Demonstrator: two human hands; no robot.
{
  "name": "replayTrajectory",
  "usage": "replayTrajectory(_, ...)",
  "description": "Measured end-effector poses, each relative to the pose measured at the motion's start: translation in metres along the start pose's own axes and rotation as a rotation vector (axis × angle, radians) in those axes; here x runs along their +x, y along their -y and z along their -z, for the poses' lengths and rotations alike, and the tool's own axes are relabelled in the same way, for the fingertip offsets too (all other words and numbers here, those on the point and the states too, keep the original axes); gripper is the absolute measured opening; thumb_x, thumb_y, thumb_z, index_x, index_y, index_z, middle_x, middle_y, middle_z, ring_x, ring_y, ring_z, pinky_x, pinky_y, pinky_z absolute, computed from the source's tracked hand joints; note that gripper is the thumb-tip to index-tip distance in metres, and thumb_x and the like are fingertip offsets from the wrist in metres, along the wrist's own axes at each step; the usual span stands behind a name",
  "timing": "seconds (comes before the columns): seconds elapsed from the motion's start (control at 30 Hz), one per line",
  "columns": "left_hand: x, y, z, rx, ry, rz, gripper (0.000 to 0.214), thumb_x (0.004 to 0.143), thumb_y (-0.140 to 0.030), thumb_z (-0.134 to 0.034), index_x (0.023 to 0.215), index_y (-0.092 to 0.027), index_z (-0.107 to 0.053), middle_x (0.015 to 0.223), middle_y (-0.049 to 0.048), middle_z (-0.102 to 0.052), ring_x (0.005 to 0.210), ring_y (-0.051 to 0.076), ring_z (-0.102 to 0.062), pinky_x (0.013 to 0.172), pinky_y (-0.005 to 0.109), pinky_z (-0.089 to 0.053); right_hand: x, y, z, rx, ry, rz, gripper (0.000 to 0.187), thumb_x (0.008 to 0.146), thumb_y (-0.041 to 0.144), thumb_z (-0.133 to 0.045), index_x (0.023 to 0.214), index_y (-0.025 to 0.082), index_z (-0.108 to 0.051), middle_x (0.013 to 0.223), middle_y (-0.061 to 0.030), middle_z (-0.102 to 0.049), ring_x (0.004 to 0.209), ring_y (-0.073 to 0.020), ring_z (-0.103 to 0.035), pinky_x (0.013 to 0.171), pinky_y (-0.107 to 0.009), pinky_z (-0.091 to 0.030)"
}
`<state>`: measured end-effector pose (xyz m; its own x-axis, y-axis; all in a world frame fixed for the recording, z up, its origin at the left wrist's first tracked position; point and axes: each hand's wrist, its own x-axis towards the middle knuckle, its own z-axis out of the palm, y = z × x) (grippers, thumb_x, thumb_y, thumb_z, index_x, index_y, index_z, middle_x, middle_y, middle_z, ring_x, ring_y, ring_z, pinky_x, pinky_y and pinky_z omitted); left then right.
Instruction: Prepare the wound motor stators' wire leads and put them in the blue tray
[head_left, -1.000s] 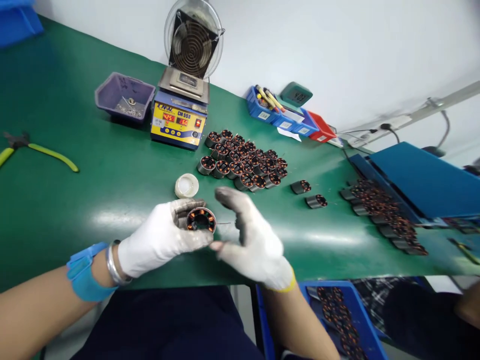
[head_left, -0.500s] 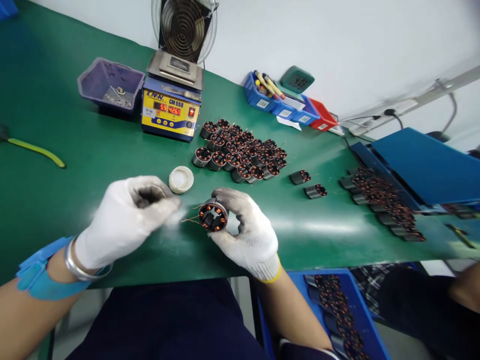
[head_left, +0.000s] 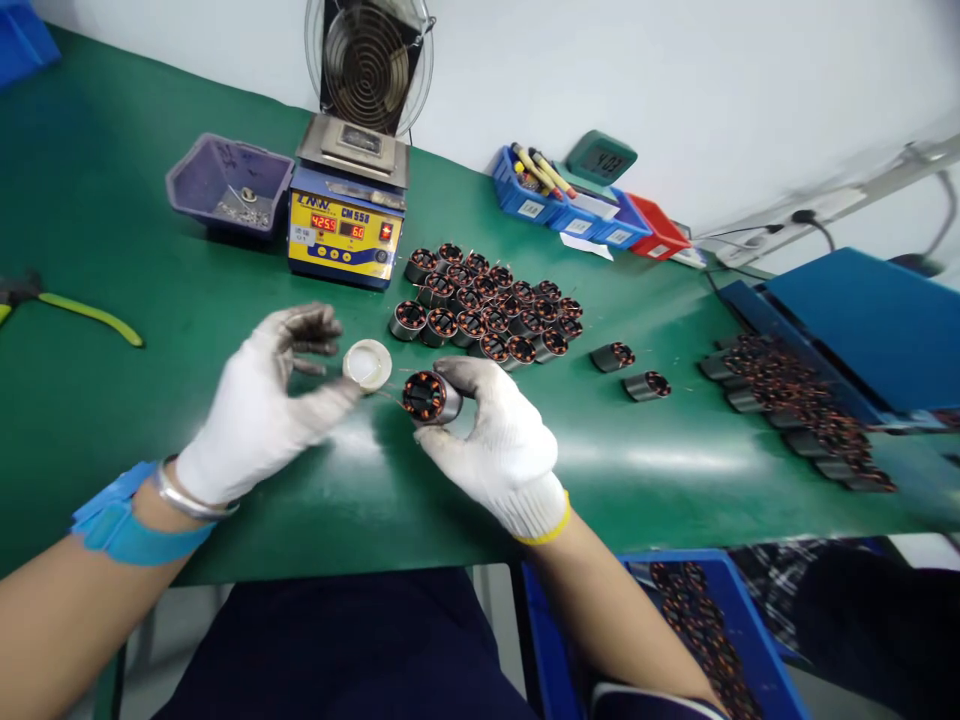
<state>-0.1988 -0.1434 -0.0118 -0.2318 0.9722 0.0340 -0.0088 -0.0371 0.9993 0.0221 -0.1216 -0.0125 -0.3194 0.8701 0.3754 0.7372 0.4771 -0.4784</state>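
Note:
My right hand (head_left: 499, 440), in a white knitted glove, grips a motor stator (head_left: 431, 398) around its metal shell. The stator's copper-wound end faces left, and thin wire leads stick out of it toward a small round white cup (head_left: 367, 366). Gloved too, with dark-stained fingertips, my left hand (head_left: 277, 390) is just left of the cup. Its fingers are apart and nothing shows between them; the thumb is blurred. Beyond the cup, a group of several similar stators (head_left: 491, 310) stands upright on the green table (head_left: 247, 550).
A solder pot (head_left: 345, 225) with a lit display stands behind, beside a purple bin (head_left: 229, 190) and a fan (head_left: 367, 65). Cutters (head_left: 75, 300) lie at left. Blue bins (head_left: 525, 200), two lying stators (head_left: 630, 370) and a blue stand (head_left: 862, 330) are right. Below, a blue crate (head_left: 750, 620) holds more stators.
My left hand has gone from closed fingertips to spread fingers and moved up slightly. The stator in my right hand has been raised toward the cup and turned, showing more of its shell.

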Motion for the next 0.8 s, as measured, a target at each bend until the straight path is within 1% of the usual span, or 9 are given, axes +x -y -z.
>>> replayTrajectory(0.07,0.007,0.012,-0.004,0.333,0.077,-0.119,0.094,0.059,-0.031,-0.086,0.141,-0.014,-0.046,0.149,0.0103,-0.049,0.135,0.032,-0.049,0.109,0.033,-0.043,0.008,-0.002,-0.005,-0.067,0.069,-0.044,0.044,0.070,0.027,-0.072,0.113,0.024,-0.061,0.110,-0.0065,-0.070,0.093,-0.0273,-0.070,0.074,-0.038,-0.059)
replayTrajectory(0.13,0.013,0.027,-0.010,0.625,0.135,-0.153,0.111,0.056,-0.033,-0.088,0.150,-0.008,-0.035,0.154,0.0165,-0.043,0.140,0.040,-0.043,0.116,0.042,-0.037,0.014,-0.002,-0.009,-0.124,0.141,-0.061,0.042,0.072,0.029,-0.070,0.113,0.024,-0.062,0.109,-0.0064,-0.069,0.093,-0.0282,-0.070,0.073,-0.039,-0.057)
replayTrajectory(0.17,0.016,0.033,-0.013,0.726,0.144,-0.168,0.110,0.056,-0.032,-0.087,0.150,-0.007,-0.035,0.151,0.0182,-0.047,0.137,0.040,-0.046,0.115,0.045,-0.039,0.017,0.000,-0.011,-0.146,0.173,-0.067,0.041,0.073,0.029,-0.070,0.114,0.024,-0.062,0.109,-0.0063,-0.068,0.093,-0.0283,-0.069,0.074,-0.038,-0.056)
replayTrajectory(0.23,0.022,0.042,-0.018,0.858,0.168,-0.203,0.094,0.064,-0.030,-0.082,0.147,-0.008,-0.042,0.141,0.0175,-0.058,0.128,0.038,-0.057,0.109,0.047,-0.045,0.021,0.003,-0.011,-0.172,0.230,-0.074,0.040,0.076,0.030,-0.068,0.115,0.023,-0.062,0.109,-0.0058,-0.067,0.094,-0.0276,-0.068,0.075,-0.037,-0.054)
replayTrajectory(0.3,0.024,0.047,-0.019,0.914,0.178,-0.246,0.072,0.074,-0.029,-0.074,0.140,-0.011,-0.052,0.130,0.0146,-0.066,0.117,0.035,-0.064,0.102,0.047,-0.050,0.023,0.007,-0.009,-0.176,0.275,-0.075,0.040,0.076,0.030,-0.067,0.115,0.023,-0.064,0.108,-0.0052,-0.067,0.094,-0.0265,-0.067,0.074,-0.035,-0.052)
replayTrajectory(0.37,0.025,0.047,-0.019,0.943,0.167,-0.280,0.061,0.078,-0.029,-0.069,0.135,-0.012,-0.057,0.124,0.0139,-0.069,0.111,0.035,-0.066,0.097,0.048,-0.052,0.026,0.010,-0.006,-0.180,0.314,-0.080,0.041,0.076,0.031,-0.067,0.116,0.025,-0.065,0.109,-0.0044,-0.066,0.093,-0.0256,-0.067,0.069,-0.033,-0.049)
replayTrajectory(0.63,0.023,0.051,-0.018,0.965,0.154,-0.402,0.059,0.079,-0.025,-0.065,0.135,-0.010,-0.056,0.121,0.0155,-0.069,0.106,0.034,-0.066,0.092,0.048,-0.054,0.038,0.015,0.002,-0.229,0.391,-0.074,0.046,0.076,0.033,-0.070,0.121,0.028,-0.066,0.110,-0.0023,-0.066,0.091,-0.0251,-0.066,0.058,-0.030,-0.041)
replayTrajectory(0.7,0.023,0.051,-0.018,0.965,0.152,-0.406,0.059,0.079,-0.025,-0.066,0.135,-0.009,-0.055,0.120,0.0154,-0.069,0.105,0.034,-0.066,0.091,0.048,-0.054,0.036,0.016,0.004,-0.243,0.365,-0.073,0.048,0.076,0.034,-0.071,0.123,0.029,-0.065,0.113,-0.0021,-0.066,0.091,-0.0249,-0.066,0.059,-0.030,-0.043)
replayTrajectory(0.8,0.023,0.051,-0.019,0.971,0.146,-0.407,0.058,0.079,-0.025,-0.066,0.135,-0.010,-0.056,0.118,0.0150,-0.069,0.103,0.034,-0.067,0.089,0.048,-0.054,0.032,0.012,0.006,-0.266,0.242,-0.006,0.050,0.079,0.034,-0.069,0.128,0.028,-0.062,0.120,-0.0058,-0.063,0.094,-0.0248,-0.064,0.068,-0.032,-0.049)
